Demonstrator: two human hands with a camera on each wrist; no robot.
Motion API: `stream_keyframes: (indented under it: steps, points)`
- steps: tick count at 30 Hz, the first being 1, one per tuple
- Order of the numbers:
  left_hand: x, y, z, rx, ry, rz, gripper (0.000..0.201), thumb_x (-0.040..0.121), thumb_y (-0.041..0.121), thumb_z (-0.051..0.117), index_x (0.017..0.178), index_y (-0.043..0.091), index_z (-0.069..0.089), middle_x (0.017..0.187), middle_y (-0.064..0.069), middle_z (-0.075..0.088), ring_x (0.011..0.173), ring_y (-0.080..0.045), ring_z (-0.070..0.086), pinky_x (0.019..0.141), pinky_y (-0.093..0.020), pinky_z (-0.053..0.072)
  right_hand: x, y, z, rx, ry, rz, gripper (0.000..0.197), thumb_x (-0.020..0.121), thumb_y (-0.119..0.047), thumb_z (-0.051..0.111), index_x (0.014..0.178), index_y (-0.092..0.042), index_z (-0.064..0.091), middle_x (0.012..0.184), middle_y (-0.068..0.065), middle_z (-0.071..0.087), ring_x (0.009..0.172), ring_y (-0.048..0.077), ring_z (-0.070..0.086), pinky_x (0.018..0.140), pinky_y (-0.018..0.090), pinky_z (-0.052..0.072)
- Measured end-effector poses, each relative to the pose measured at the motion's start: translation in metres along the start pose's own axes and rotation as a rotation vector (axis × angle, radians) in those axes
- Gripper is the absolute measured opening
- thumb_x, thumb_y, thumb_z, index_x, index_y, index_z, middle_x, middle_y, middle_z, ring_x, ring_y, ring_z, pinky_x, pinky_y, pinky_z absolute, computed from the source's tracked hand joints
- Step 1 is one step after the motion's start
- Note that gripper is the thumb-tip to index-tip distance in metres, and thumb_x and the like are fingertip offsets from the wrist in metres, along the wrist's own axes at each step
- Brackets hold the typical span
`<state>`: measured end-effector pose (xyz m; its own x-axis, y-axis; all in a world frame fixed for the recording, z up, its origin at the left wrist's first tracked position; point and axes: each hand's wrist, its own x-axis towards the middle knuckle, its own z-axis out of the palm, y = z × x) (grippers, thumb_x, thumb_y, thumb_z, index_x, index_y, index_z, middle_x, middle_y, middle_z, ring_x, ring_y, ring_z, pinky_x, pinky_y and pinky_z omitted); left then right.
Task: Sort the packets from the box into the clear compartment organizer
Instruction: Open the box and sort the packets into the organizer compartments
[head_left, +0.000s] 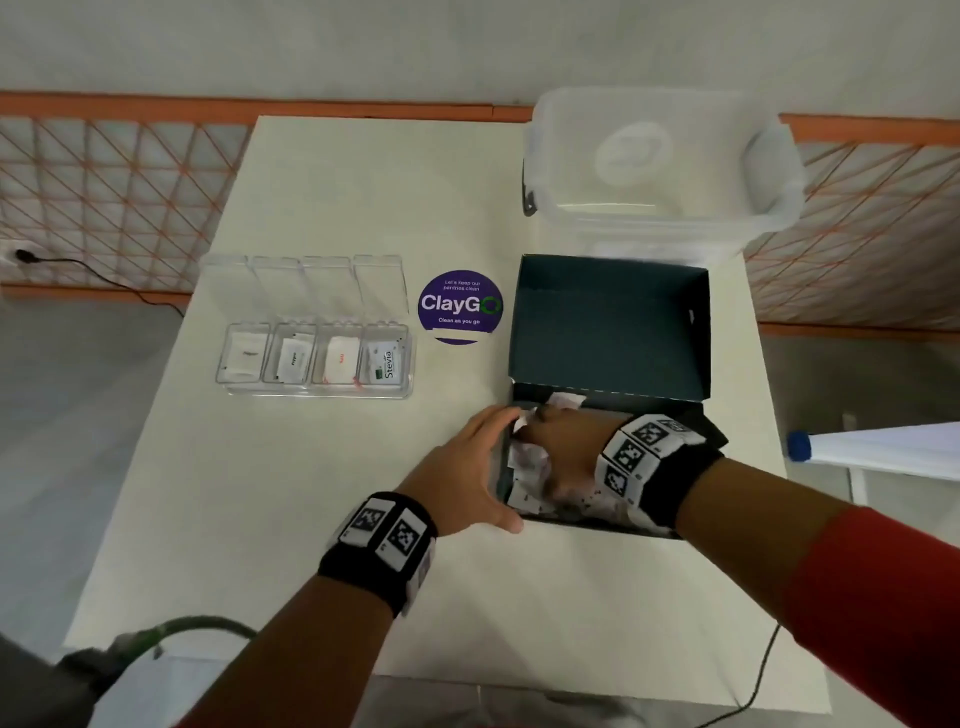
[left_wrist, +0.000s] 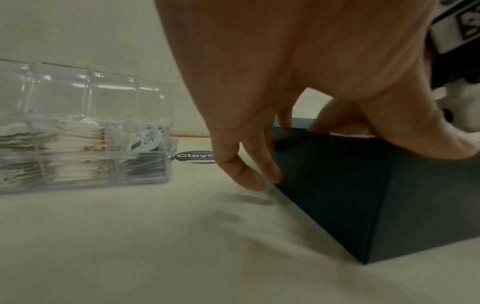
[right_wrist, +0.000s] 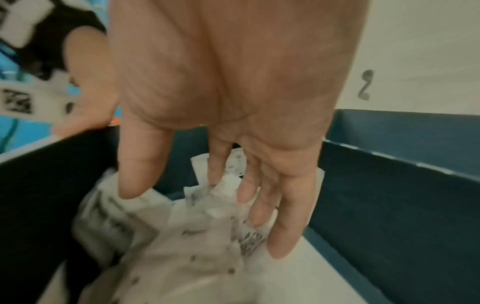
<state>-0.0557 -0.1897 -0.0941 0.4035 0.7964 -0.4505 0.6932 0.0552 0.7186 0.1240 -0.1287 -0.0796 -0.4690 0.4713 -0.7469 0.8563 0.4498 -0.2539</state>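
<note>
A dark box (head_left: 613, 322) with its lid flipped up sits on the right of the white table (head_left: 291, 493). It holds a loose heap of white packets (right_wrist: 197, 246). My right hand (right_wrist: 207, 205) reaches down inside it. Its fingers (right_wrist: 283, 236) are straight and spread, their tips touching the packets, and nothing is pinched between them. My left hand (head_left: 498, 467) rests against the box's left front corner, fingers (left_wrist: 244, 172) along the outer wall (left_wrist: 363, 195) and thumb on the rim. The clear organizer (head_left: 314, 389) stands to the left, lids up. Each of its compartments holds packets, the rightmost Stevia ones (head_left: 387, 364).
A purple ClayGo sticker (head_left: 460, 306) lies between organizer and box. A clear plastic tub (head_left: 654, 166) stands behind the box at the table's far right. A blue-capped white object (head_left: 800, 447) juts in at the right. A cable (head_left: 753, 696) hangs off the table's near right edge.
</note>
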Motion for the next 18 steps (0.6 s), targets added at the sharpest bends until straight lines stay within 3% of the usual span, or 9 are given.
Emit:
stream_keyframes:
  steps: [3,6,8,10,13,16,18]
  points:
    - [-0.001,0.001,0.0,0.0,0.003,-0.022,0.122,0.054,0.039,0.091,0.147,0.045,0.01,0.154,0.022,0.017,0.133,-0.012,0.038,0.106,-0.033,0.041,-0.006,-0.004,0.017,-0.159,-0.083,-0.115,0.039,0.089,-0.024,0.065,0.127,-0.022,0.062,0.123,0.011,0.055,0.112,0.032,0.057,0.097,0.04,0.049]
    - [-0.002,0.0,0.001,-0.024,0.009,-0.027,0.121,0.055,0.036,0.091,0.146,0.045,0.012,0.153,0.023,0.019,0.13,-0.01,0.04,0.102,-0.029,0.041,-0.017,0.012,0.014,0.119,-0.098,-0.093,0.031,0.089,-0.013,0.068,0.118,-0.021,0.071,0.11,-0.002,0.069,0.097,0.014,0.062,0.085,0.023,0.05]
    - [-0.001,-0.002,0.002,-0.046,0.003,-0.032,0.121,0.056,0.034,0.091,0.146,0.046,0.012,0.152,0.023,0.02,0.127,-0.009,0.041,0.097,-0.026,0.039,-0.028,0.031,0.005,0.295,0.011,-0.04,0.031,0.083,-0.012,0.073,0.11,-0.027,0.072,0.094,-0.014,0.065,0.089,0.011,0.062,0.077,0.02,0.05]
    - [-0.001,-0.003,0.002,-0.067,-0.003,-0.036,0.12,0.056,0.034,0.091,0.145,0.049,0.012,0.151,0.023,0.022,0.124,-0.009,0.043,0.093,-0.025,0.041,-0.039,0.052,0.002,0.251,0.08,0.038,0.035,0.08,-0.01,0.073,0.11,-0.027,0.068,0.095,-0.015,0.063,0.093,0.016,0.062,0.073,0.021,0.047]
    - [-0.001,-0.004,0.002,-0.089,-0.006,-0.052,0.121,0.054,0.034,0.092,0.143,0.053,0.012,0.149,0.025,0.024,0.12,-0.009,0.046,0.088,-0.025,0.043,-0.048,0.073,0.009,-0.108,-0.081,0.157,0.047,0.079,-0.01,0.071,0.122,-0.022,0.059,0.117,-0.002,0.064,0.108,0.022,0.06,0.079,0.026,0.048]
    - [-0.001,-0.003,0.002,-0.094,-0.001,-0.064,0.121,0.053,0.034,0.093,0.142,0.055,0.013,0.148,0.025,0.028,0.117,-0.007,0.048,0.085,-0.023,0.044,-0.041,0.075,0.017,-0.172,-0.128,0.179,0.044,0.078,-0.016,0.075,0.115,-0.024,0.054,0.107,-0.008,0.06,0.108,0.023,0.059,0.078,0.025,0.043]
    - [-0.001,-0.002,0.002,-0.09,-0.002,-0.077,0.121,0.052,0.035,0.093,0.142,0.055,0.013,0.147,0.025,0.03,0.115,-0.007,0.048,0.085,-0.023,0.044,-0.032,0.07,0.022,-0.189,-0.154,0.155,0.046,0.077,-0.021,0.08,0.115,-0.023,0.055,0.109,-0.007,0.06,0.112,0.023,0.06,0.082,0.024,0.043]
